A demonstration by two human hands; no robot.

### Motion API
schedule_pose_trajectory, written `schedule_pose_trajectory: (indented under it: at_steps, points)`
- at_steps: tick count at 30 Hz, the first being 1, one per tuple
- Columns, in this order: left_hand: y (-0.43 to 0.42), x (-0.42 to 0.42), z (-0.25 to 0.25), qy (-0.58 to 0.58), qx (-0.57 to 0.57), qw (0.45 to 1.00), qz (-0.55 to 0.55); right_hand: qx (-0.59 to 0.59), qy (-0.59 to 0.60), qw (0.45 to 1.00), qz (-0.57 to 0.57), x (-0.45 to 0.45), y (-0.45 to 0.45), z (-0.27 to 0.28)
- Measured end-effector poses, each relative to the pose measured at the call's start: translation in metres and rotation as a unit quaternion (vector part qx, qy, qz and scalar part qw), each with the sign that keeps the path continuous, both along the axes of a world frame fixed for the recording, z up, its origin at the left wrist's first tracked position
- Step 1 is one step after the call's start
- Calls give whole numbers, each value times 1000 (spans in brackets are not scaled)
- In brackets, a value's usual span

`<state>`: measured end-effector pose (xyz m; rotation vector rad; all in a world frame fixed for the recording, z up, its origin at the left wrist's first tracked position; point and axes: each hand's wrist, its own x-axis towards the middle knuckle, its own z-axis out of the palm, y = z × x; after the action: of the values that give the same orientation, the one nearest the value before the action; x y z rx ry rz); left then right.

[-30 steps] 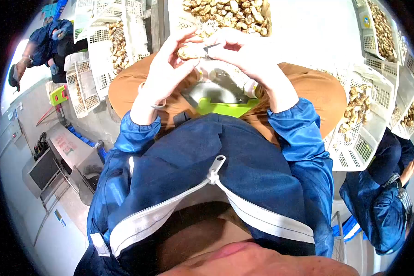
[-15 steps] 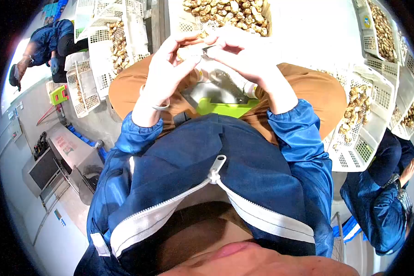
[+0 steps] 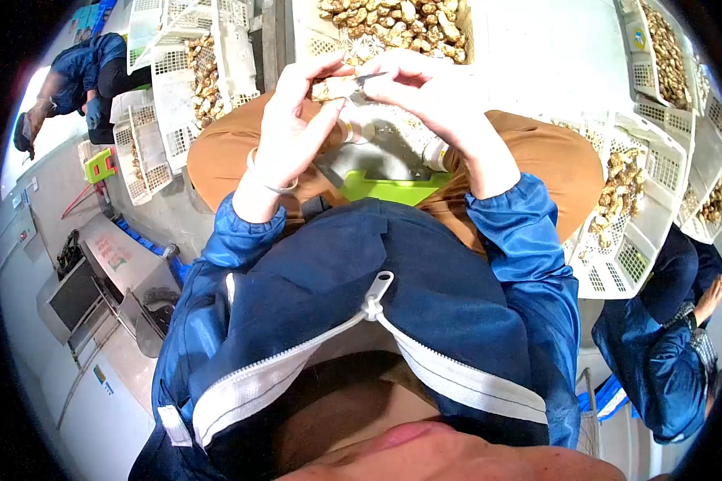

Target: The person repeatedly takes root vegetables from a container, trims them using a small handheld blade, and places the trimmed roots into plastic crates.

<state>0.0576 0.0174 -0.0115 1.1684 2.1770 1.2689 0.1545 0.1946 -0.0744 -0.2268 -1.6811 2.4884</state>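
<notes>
My left hand [image 3: 293,120] pinches a stubby, pale-brown mushroom [image 3: 333,88] between thumb and fingers, above my lap. In my right hand [image 3: 433,94] is a small knife, mostly hidden by the fingers. Its short dark blade [image 3: 369,78] points left and reaches the mushroom's right end. Just beyond both hands stands a cream plastic basket [image 3: 468,36] that holds many brown and white mushrooms [image 3: 401,24]. Below the hands, between my knees, pale scraps lie around a metal surface [image 3: 385,156] with a bright green edge [image 3: 393,189].
Slatted white baskets with mushrooms stand at my left [image 3: 172,88] and right [image 3: 654,200]. A white tabletop [image 3: 553,60] spreads beyond my right knee. One person in blue [image 3: 80,76] sits at far left, another [image 3: 658,361] at far right. A green stool [image 3: 100,164] stands at left.
My left fingers have opened slightly around the mushroom, so more of it shows. The knife blade now angles more clearly toward its right end. Both hands stay in nearly the same place.
</notes>
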Motion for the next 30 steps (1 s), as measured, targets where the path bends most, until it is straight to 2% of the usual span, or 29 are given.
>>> schedule_pose_trajectory:
  at_steps: [2,3,6,7,9,12,13,16,17,20,22,24,25,27,28,29,30]
  points:
    - [2,-1,-4,93,-10,996,-8,43,53,998,-9,-1,-6,-9]
    - [0,-2,-7,106,-20,994,-11,41,80,995,-48,-3,-10,-9]
    - [2,1,-5,95,-33,995,-3,-34,-41,999,10,3,-1,3]
    - [2,2,-7,74,-14,997,5,-31,-26,999,6,2,-1,2]
    - [3,1,-8,118,-32,992,3,-26,4,1000,0,1,-5,-4]
    - [5,-1,-3,200,-75,976,-37,108,109,985,-83,-6,-13,-15]
    - [6,0,-3,212,-73,974,-41,-17,-2,1000,4,3,-7,-9]
    - [6,1,-4,201,-59,977,-31,-104,-83,991,17,5,2,9]
    - [7,1,-5,198,-51,979,-26,-82,-81,993,5,3,1,10]
    - [4,-1,-8,231,-73,970,-35,130,76,988,-44,-4,-10,-20]
    - [2,1,-6,245,-97,963,-49,-2,-13,1000,-23,0,-12,-15]
    - [-6,1,-9,157,-53,986,-18,-155,-109,982,14,2,-3,-6]
    - [-10,0,-9,121,-43,992,-14,-187,-117,975,5,1,-6,-6]
    - [-23,-5,-4,46,-35,998,15,-16,-163,985,47,3,1,5]
    - [-33,-16,-1,72,-84,993,43,69,-185,978,69,4,4,7]
    - [-43,-32,6,137,-124,981,59,170,-107,979,43,3,-1,-19]
    - [-54,-52,13,201,-165,963,73,249,-99,962,58,4,-2,-20]
